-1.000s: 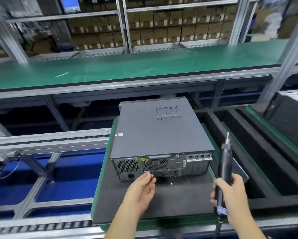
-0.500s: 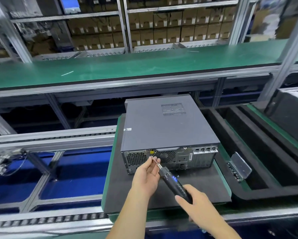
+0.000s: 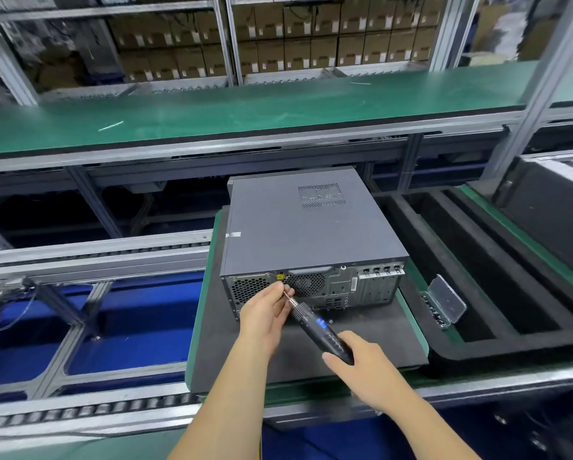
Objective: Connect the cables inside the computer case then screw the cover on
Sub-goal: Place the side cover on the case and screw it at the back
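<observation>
At the case's back panel (image 3: 315,290), mid-frame, our left hand (image 3: 265,313) pinches the bit while our right hand (image 3: 361,366) clenches the screwdriver (image 3: 321,330); we'd seat it square first.

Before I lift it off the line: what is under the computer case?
The computer case sits on a dark mat on a green-edged pallet. The case hides whatever lies beneath it.

No lettering can be read anywhere. Marks present but illegible: a small white sticker (image 3: 233,235) on the left top edge of the computer case (image 3: 298,227); a yellow label (image 3: 280,277) on its rear panel; a lit blue display (image 3: 321,323) on the electric screwdriver (image 3: 321,330); white labels on the shelved cardboard boxes (image 3: 278,51).
</observation>
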`<state>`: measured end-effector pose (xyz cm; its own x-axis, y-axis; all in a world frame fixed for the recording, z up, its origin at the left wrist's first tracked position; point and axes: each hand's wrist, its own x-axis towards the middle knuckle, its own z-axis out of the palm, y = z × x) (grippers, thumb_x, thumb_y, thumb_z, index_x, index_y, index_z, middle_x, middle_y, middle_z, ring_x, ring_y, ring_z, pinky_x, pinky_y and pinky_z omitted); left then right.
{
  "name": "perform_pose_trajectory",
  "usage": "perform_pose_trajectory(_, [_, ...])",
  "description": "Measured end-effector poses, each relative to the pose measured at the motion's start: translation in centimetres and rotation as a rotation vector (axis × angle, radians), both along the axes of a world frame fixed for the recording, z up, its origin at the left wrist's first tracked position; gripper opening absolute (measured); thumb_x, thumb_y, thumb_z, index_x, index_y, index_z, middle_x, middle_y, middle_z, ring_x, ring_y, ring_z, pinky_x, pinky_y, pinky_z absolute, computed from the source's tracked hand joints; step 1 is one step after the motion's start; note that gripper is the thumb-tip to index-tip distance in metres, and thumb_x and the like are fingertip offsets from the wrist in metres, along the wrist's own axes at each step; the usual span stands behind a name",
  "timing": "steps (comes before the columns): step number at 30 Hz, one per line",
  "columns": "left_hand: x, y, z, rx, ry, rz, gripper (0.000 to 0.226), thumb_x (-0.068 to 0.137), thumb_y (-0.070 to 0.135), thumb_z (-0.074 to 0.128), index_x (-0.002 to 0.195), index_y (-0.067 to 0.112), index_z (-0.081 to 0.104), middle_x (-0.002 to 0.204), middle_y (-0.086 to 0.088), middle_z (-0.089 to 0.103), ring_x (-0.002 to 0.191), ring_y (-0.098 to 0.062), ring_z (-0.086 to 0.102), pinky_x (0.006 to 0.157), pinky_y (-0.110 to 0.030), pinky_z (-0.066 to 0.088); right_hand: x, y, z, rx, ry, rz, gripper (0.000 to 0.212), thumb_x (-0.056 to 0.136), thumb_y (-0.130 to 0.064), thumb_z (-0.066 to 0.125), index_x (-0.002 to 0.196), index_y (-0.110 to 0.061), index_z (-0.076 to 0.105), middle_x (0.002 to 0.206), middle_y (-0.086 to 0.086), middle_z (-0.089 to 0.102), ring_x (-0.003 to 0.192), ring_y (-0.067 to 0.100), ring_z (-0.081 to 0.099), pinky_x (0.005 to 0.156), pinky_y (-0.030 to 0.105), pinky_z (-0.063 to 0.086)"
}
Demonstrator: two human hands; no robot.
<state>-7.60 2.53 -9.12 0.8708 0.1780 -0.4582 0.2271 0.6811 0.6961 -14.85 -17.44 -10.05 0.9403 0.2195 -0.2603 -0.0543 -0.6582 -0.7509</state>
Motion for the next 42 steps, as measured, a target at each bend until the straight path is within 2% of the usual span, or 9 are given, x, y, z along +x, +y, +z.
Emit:
perform_pose_trajectory(3, [0.3,-0.2,0.7,-0.077,0.005,0.006,0.009,0.096,0.011,0.061,0.095,0.005,0.068,0.086,-0.006,0.075,0.079,-0.013,0.074,0.083,-0.033,0.055,0.7,0.7,0.2,0.200,0.111,-0.015,0.012,0.088,-0.050,0.061,0.093,-0.039,0.057,0.075,0.002,0.068,0.047,0.016,0.058,0.045,0.030,0.049])
perform_pose_trajectory(6, [0.7,-0.7,1.4,-0.121,0.019,0.022,0.011,0.098,0.013,0.060,0.091,0.007,0.066,0.082,-0.002,0.075,0.081,-0.012,0.073,0.071,-0.029,0.054,0.8,1.6,0.0,0.315,0.170,-0.047,0.005,0.089,-0.045,0.061,0.090,-0.041,0.058,0.070,0.001,0.066,0.047,0.020,0.057,0.044,0.030,0.048])
perform_pose_trajectory(9, [0.8,-0.8,1.6,-0.118,0.050,0.018,0.009,0.098,0.012,0.059,0.093,0.006,0.064,0.084,-0.005,0.070,0.084,-0.017,0.069,0.074,-0.028,0.053,0.3,2.2,-0.5,0.369,0.211,-0.069,0.005,0.091,-0.044,0.061,0.090,-0.041,0.058,0.071,0.001,0.067,0.049,0.021,0.059,0.047,0.031,0.050])
perform_pose_trajectory(15, [0.9,-1.2,1.3,-0.137,0.089,-0.040,0.013,0.099,0.017,0.058,0.096,0.006,0.065,0.089,-0.006,0.070,0.087,-0.021,0.070,0.075,-0.031,0.052,-1.0,2.7,-0.8,0.443,0.227,-0.069,0.027,0.083,-0.036,0.075,0.105,-0.032,0.059,0.081,0.007,0.070,0.053,0.020,0.062,0.050,0.032,0.053])
perform_pose_trajectory(20, [0.9,-1.5,1.4,-0.194,0.059,-0.050,0.016,0.100,0.014,0.055,0.101,0.003,0.066,0.082,-0.006,0.073,0.079,-0.018,0.073,0.082,-0.032,0.054,-1.6,3.0,-0.9,0.509,0.235,-0.027,0.046,0.071,-0.041,0.080,0.109,-0.055,0.057,0.075,-0.008,0.065,0.061,0.018,0.066,0.059,0.040,0.061])
perform_pose_trajectory(24, [0.9,-1.3,1.5,-0.147,0.077,-0.031,0.016,0.100,0.014,0.055,0.100,0.002,0.065,0.081,-0.005,0.072,0.078,-0.017,0.071,0.074,-0.029,0.053,-1.8,3.5,-0.7,0.510,0.202,-0.035,0.049,0.068,-0.047,0.080,0.103,-0.068,0.052,0.089,-0.004,0.065,0.062,0.014,0.066,0.055,0.038,0.061])
perform_pose_trajectory(32, [0.3,-0.4,1.4,-0.094,0.082,0.014,0.016,0.100,0.013,0.054,0.103,0.003,0.066,0.079,-0.005,0.071,0.080,-0.019,0.070,0.074,-0.030,0.052,-2.1,4.3,-0.9,0.462,0.158,-0.021,0.050,0.076,-0.042,0.078,0.116,-0.056,0.050,0.096,0.002,0.064,0.055,0.014,0.063,0.050,0.030,0.055])
perform_pose_trajectory(37, [0.5,-0.4,1.8,-0.083,0.083,-0.015,0.015,0.100,0.013,0.055,0.102,0.003,0.065,0.078,-0.005,0.071,0.080,-0.021,0.069,0.075,-0.030,0.052,-2.2,4.9,-1.2,0.464,0.138,-0.043,0.052,0.075,-0.044,0.077,0.116,-0.058,0.048,0.099,0.001,0.063,0.057,0.009,0.063,0.051,0.028,0.056])
perform_pose_trajectory(42, [0.3,-0.2,2.0,-0.084,0.071,-0.033,0.016,0.100,0.015,0.054,0.105,0.003,0.065,0.085,-0.006,0.069,0.081,-0.020,0.069,0.076,-0.030,0.051,-2.2,5.3,-1.2,0.467,0.130,-0.054,0.051,0.074,-0.046,0.076,0.113,-0.061,0.047,0.099,0.000,0.064,0.055,0.010,0.062,0.050,0.027,0.055])
